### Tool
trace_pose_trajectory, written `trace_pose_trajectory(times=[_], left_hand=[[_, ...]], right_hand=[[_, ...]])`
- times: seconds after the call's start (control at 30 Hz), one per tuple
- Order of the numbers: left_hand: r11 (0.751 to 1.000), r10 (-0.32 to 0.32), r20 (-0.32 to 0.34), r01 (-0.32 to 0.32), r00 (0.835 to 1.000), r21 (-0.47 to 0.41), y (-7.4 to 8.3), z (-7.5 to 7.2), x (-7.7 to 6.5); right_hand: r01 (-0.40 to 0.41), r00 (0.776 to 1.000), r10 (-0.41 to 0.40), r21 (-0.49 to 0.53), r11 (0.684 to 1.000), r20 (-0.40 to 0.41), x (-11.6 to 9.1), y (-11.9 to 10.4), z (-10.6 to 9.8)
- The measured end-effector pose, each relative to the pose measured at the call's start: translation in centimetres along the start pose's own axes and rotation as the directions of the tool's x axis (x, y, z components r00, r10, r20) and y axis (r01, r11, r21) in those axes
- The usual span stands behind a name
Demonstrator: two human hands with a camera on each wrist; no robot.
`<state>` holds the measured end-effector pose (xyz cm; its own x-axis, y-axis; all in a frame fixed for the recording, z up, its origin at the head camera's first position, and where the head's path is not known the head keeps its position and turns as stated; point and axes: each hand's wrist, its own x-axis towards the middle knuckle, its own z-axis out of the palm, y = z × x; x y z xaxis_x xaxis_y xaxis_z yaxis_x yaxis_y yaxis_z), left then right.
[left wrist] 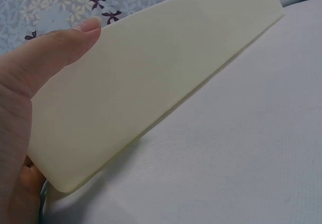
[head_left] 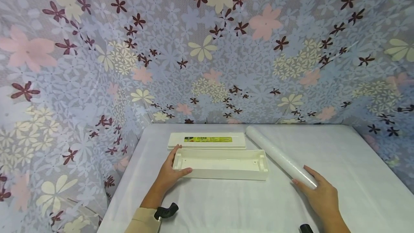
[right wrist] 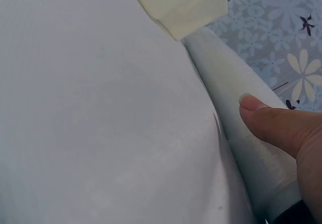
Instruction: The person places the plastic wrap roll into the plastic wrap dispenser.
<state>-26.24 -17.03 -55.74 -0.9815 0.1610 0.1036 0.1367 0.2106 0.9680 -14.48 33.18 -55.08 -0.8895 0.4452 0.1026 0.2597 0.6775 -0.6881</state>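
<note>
My left hand [head_left: 168, 173] grips the left end of a long cream plastic box [head_left: 223, 174], which stands open at the top. In the left wrist view the thumb [left wrist: 70, 45] lies along the upper edge of the box's front wall [left wrist: 146, 78]; the other fingers are mostly hidden behind the end. On the right, my right hand [head_left: 323, 197] holds the near end of a white roll of plastic wrap [head_left: 281, 157] that lies slantwise on the table. From the right wrist, the thumb [right wrist: 276, 128] shows against the roll [right wrist: 221, 73], its fingers out of sight.
Just behind the box lies a cream lid [head_left: 176, 140] with a green and yellow label [head_left: 208, 139]. A white cloth covers the table [head_left: 226, 204]. Flowered fabric [head_left: 207, 64] hangs along the back and sides.
</note>
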Motion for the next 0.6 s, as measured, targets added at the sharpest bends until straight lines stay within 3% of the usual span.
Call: trace_pose_trajectory(times=[0.17, 0.3, 0.4, 0.6], left_hand=[[1.000, -0.027, -0.012, 0.027, 1.000, 0.004, 0.4, 0.1, -0.1], [0.999, -0.033, -0.015, 0.033, 0.999, 0.028, 2.1, 0.4, -0.7], [0.999, -0.025, -0.012, 0.026, 1.000, 0.027, 2.0, 0.3, -0.7], [1.000, -0.007, -0.009, 0.007, 1.000, 0.024, 0.1, -0.1, 0.0]], right_hand=[[0.007, 1.000, -0.006, 0.023, 1.000, -0.024, -0.2, -0.1, 0.2], [0.024, 0.998, -0.022, 0.032, 0.999, -0.054, -0.4, -0.1, 0.4], [0.028, 0.997, -0.026, 0.036, 0.999, -0.075, -0.5, -0.3, 0.4], [0.031, 0.994, -0.025, 0.054, 0.998, -0.106, -0.8, -0.4, 0.5]])
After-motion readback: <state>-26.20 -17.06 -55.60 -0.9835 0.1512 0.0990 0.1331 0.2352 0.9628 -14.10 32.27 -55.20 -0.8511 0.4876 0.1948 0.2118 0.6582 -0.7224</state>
